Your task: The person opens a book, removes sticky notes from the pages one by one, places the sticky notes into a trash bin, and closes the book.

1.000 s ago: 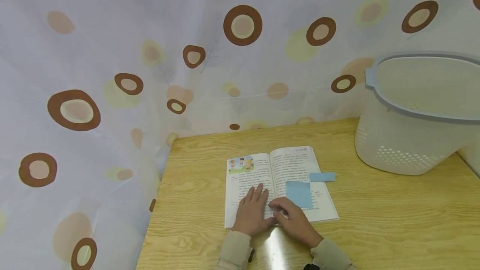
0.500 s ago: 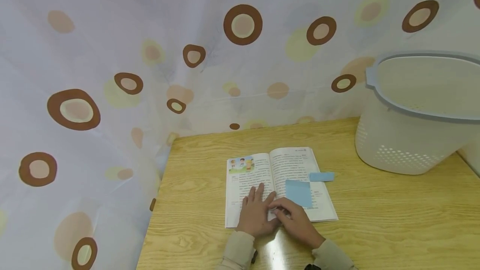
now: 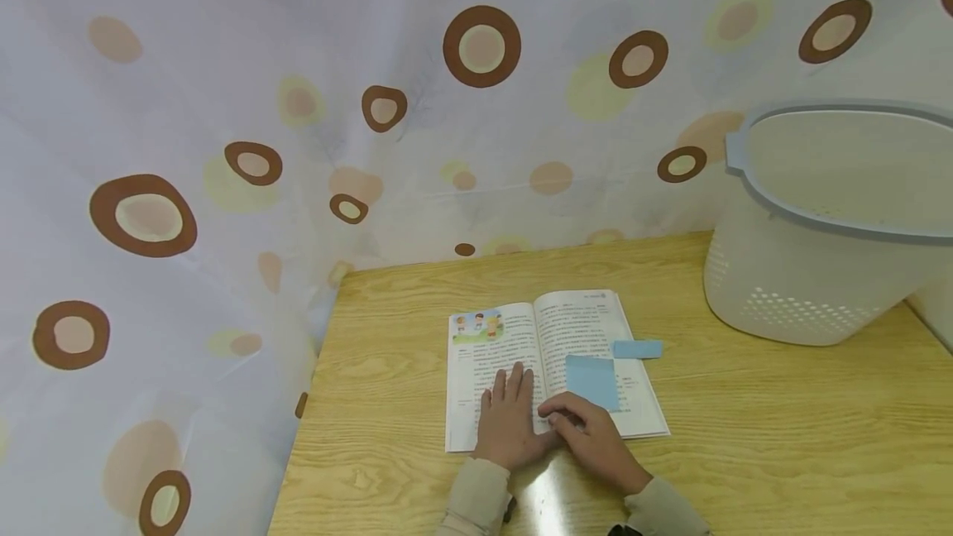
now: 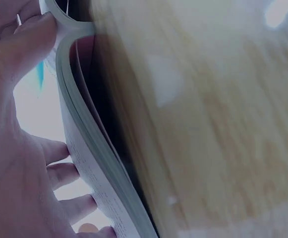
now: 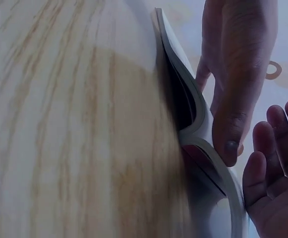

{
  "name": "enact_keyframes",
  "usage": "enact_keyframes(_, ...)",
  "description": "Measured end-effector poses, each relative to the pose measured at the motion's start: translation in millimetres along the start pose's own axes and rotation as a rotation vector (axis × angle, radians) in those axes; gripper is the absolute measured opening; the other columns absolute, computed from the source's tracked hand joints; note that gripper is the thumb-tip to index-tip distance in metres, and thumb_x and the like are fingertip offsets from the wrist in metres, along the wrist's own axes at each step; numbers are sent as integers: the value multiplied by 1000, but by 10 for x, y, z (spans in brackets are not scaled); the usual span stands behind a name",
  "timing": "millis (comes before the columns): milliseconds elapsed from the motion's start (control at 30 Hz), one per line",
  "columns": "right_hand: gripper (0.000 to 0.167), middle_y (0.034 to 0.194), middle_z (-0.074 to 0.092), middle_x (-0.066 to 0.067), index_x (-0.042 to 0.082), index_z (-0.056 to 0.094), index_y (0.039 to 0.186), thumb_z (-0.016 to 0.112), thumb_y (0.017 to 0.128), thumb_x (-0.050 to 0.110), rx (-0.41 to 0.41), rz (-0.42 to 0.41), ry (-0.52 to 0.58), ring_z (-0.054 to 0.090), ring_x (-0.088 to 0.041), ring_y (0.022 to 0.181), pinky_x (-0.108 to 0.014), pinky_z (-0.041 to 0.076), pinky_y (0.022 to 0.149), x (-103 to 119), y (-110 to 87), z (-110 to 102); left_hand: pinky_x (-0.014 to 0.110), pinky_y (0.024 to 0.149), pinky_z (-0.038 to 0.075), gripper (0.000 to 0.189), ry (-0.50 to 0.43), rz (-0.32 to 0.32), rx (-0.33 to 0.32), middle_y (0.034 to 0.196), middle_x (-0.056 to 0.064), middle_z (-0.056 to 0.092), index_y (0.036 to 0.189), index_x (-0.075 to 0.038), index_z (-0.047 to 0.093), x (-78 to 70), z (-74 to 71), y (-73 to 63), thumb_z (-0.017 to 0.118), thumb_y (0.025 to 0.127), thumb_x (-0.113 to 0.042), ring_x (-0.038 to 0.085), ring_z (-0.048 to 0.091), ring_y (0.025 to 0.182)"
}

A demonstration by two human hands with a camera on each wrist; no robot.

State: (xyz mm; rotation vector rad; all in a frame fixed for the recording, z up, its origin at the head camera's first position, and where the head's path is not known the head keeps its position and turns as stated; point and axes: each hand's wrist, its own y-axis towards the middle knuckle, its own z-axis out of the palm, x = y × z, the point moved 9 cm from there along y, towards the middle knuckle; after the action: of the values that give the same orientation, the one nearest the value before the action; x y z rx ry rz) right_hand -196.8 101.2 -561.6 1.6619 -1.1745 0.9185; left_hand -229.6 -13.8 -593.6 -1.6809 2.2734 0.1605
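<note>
An open book (image 3: 588, 317) lies on the wooden table, printed with small text and a cartoon picture on its left page. My left hand (image 3: 509, 424) rests flat on the lower left page, its thumb (image 5: 229, 144) stretched onto the paper near the spine. Beside it, my right hand (image 3: 591, 441) is over the lower right page, near the spine, with loosely bent fingers (image 5: 265, 144) and nothing seen in its grasp. A blue square sticky note (image 3: 593, 383) is on the right page. Above it, a narrow blue strip (image 3: 638, 349) sticks out past the page edge.
A large white laundry basket (image 3: 804, 279) with a grey-blue rim stands at the back right of the table (image 3: 774, 420). Behind and to the left hangs a white curtain (image 3: 417, 40) patterned with brown rings and pale spots.
My left index finger has closed in beside its other fingers, and the left thumb lies stretched toward the right hand. The right hand has shifted slightly right. The book stays in place.
</note>
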Motion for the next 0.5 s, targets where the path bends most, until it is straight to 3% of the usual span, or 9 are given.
enact_keyframes(133,16,103,73,-2,11,72,105,57,99,8,-13,16,12,64,1,89,-21,56,77,36,4,-84,59,120,30,106,-15,-13,6,167,7,24,156,-12,29,-12,-2,-6,62,78,-75,35,23,154)
enact_keyframes(300,16,101,73,-3,11,72,103,57,99,8,-104,53,4,63,0,89,-19,54,78,37,39,-346,59,121,28,109,-22,-25,13,167,6,23,157,-12,29,-14,19,2,67,75,-73,35,21,154)
enact_keyframes(500,18,107,73,-4,11,72,107,55,100,10,-219,178,-117,58,5,93,-17,51,78,-106,43,-702,58,122,28,109,-23,-33,11,167,5,23,157,-13,29,-7,40,-2,67,74,-74,35,20,154)
